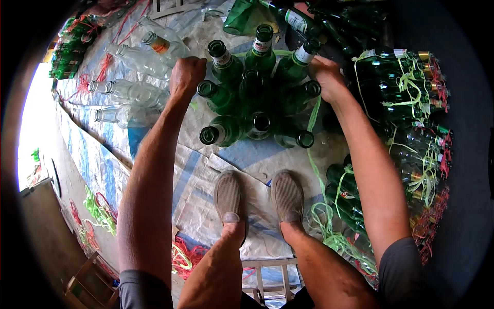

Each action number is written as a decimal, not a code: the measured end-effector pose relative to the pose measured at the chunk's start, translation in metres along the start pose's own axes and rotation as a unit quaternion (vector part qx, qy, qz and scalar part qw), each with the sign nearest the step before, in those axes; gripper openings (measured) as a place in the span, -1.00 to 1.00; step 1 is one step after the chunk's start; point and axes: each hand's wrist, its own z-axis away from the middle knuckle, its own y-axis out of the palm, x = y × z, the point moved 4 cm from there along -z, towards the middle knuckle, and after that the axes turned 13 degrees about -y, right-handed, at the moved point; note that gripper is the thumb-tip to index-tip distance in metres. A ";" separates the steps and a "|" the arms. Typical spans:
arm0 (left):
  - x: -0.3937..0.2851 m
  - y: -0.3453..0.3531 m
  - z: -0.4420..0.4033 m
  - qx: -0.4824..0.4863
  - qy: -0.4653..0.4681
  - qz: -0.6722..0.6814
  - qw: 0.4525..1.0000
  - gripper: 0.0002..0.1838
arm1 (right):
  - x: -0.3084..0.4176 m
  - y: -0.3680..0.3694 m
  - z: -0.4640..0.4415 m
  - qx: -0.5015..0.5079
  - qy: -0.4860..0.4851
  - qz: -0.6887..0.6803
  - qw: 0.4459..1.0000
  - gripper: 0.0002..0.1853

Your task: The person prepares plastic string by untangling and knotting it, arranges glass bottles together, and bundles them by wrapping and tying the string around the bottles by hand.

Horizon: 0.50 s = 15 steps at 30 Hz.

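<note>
A cluster of several green glass bottles (260,92) stands upright on the sheeted floor in front of my feet. A strip of pale green plastic twine (313,116) hangs down the cluster's right side, and part of it shows behind the bottle necks. At the cluster's far left, my left hand (188,74) is closed in a fist at the twine's height; the grip itself is hidden. My right hand (328,74) is closed at the far right, beside a labelled bottle neck, where the twine runs up to it.
Clear glass bottles (136,92) lie on their sides at left. Tied bundles of green bottles (406,87) lie at right, with loose green bottles (296,20) at the back. Tangled twine (329,224) and red strings (188,257) lie near my shoes (229,195).
</note>
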 end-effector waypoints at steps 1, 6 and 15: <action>0.006 0.005 0.000 0.007 0.002 0.005 1.000 -0.54 | -0.008 -0.001 0.000 0.000 0.006 -0.008 1.000 -0.75; 0.024 0.020 0.009 -0.010 0.033 0.013 0.999 -0.53 | -0.026 -0.001 0.012 -0.014 0.040 0.002 0.999 -0.74; 0.040 0.038 0.021 0.060 0.060 0.021 0.996 -0.57 | -0.041 0.006 0.021 -0.004 0.037 0.015 0.999 -0.73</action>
